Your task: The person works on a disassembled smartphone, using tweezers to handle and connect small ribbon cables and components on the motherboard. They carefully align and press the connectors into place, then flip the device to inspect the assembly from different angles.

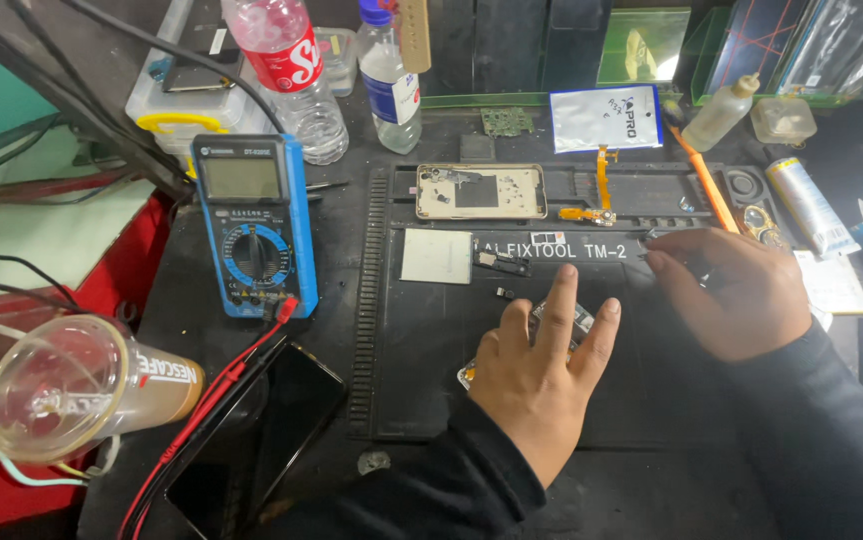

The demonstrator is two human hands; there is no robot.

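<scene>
Nearest, a clear plastic cup (46, 400) lies tipped at far left, beside a blue digital multimeter (254, 228) with red leads. On the black rubber repair mat (421, 380) of the worktop, the left hand (536, 385) presses spread fingers onto a small clear-edged phone part (579, 318), pinning it. The right hand (736, 290) pinches thin metal tweezers (663, 238), poised near it; steadiness matters.

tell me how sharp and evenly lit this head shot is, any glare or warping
Head view: mostly sharp, the left hand and right hand crisp on the dark work mat; light falls evenly from above with soft shadows; mild glare on the clear plastic cup and the white pouch; wide-angle bending shows at the edges, and the near sleeves go dark.
</scene>
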